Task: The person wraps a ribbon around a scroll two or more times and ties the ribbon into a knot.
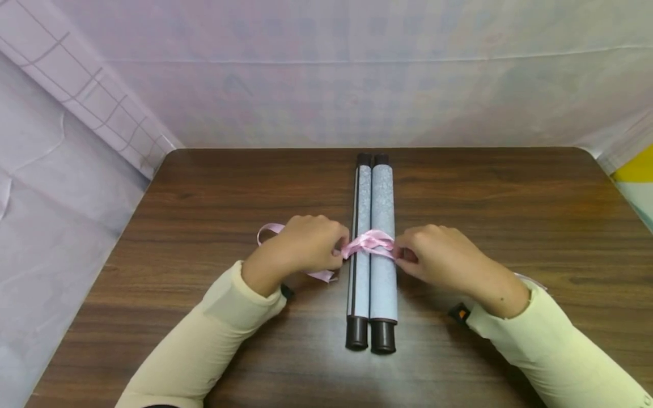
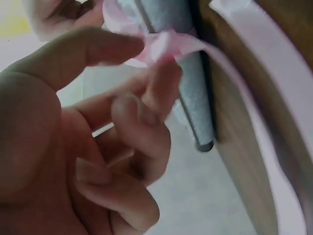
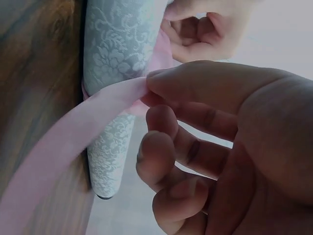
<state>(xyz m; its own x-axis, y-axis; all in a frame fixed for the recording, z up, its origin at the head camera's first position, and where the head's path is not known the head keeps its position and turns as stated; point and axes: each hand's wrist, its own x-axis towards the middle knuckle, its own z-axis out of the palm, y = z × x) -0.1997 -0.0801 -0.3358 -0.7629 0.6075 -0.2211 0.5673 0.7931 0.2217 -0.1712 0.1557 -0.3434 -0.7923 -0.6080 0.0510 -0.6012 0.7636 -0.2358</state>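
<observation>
Two scrolls rolled in pale blue floral cloth, the left scroll (image 1: 363, 289) and the thicker right scroll (image 1: 384, 289), lie side by side with dark end knobs. A pink ribbon (image 1: 374, 240) wraps their middle, crossed on top. From the left side, my left hand (image 1: 311, 243) pinches the ribbon between thumb and forefinger, its other fingers loosely curled in the left wrist view. Opposite it, my right hand (image 1: 441, 252) pinches another part of the ribbon (image 3: 63, 129) between thumb and forefinger. Loose ribbon trails past each hand; the scrolls' undersides are hidden.
The scrolls lie on a brown wood-grain table (image 1: 204, 192) with rounded far corners. A pale checked sheet (image 1: 326, 90) hangs behind the far edge. White covering (image 1: 56, 226) lies left of the table, and something yellow (image 1: 635, 167) shows at the far right.
</observation>
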